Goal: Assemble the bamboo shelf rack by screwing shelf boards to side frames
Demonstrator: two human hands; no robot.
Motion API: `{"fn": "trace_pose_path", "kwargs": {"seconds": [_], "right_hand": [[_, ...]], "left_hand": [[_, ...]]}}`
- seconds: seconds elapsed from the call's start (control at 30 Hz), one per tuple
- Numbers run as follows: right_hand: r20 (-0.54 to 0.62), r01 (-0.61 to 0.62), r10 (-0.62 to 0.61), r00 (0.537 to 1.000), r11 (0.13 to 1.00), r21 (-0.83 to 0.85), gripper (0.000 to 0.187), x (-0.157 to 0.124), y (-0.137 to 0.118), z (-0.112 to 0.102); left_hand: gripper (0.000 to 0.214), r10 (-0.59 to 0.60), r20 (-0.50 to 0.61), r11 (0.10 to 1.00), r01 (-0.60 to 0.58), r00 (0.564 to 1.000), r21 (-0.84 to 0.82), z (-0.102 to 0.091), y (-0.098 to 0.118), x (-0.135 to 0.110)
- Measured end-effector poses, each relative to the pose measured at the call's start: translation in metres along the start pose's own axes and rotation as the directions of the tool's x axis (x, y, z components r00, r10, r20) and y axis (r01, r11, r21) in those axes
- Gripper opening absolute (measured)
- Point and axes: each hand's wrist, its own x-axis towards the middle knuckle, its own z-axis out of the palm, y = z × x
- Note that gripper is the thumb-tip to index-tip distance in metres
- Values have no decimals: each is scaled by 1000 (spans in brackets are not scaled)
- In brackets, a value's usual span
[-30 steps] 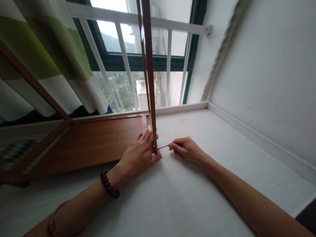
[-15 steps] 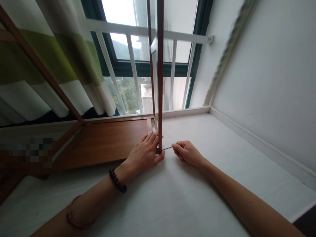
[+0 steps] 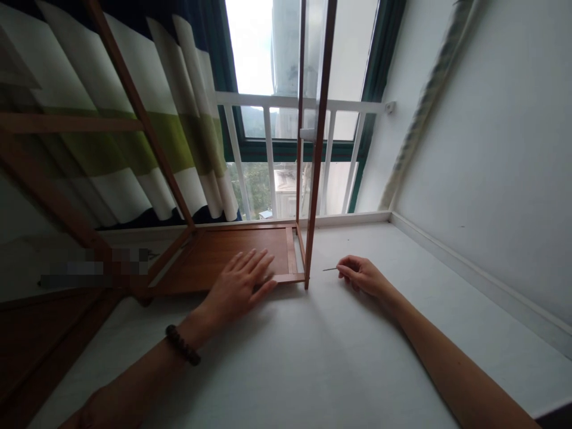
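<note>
Left hand (image 3: 241,287) spread over wooden frame (image 3: 210,253), perhaps to steady it, right hand (image 3: 363,275) pinches thin rod (image 3: 330,269) toward nine o'clock.

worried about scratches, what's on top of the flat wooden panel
The left hand is spread over the near side of the wooden panel; whether it touches is unclear. The surface beneath that hand is hidden.

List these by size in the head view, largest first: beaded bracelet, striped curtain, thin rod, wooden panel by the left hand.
1. Striped curtain
2. Wooden panel by the left hand
3. Beaded bracelet
4. Thin rod in the right hand
No two look alike in size.
</note>
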Motion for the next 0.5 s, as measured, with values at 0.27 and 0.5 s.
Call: {"fn": "trace_pose_path", "kwargs": {"seconds": [0.27,0.5], "right_hand": [[-101,-90,123,987,955,282,16,-5,-15,42],[-174,-119,145,974,982,148,21,-14,-30,80]], "left_hand": [[46,-245,-277,964,264,929,33,-45,-64,-98],[60,-791,-310,608,621,527,-494,-42,-95,-121]]}}
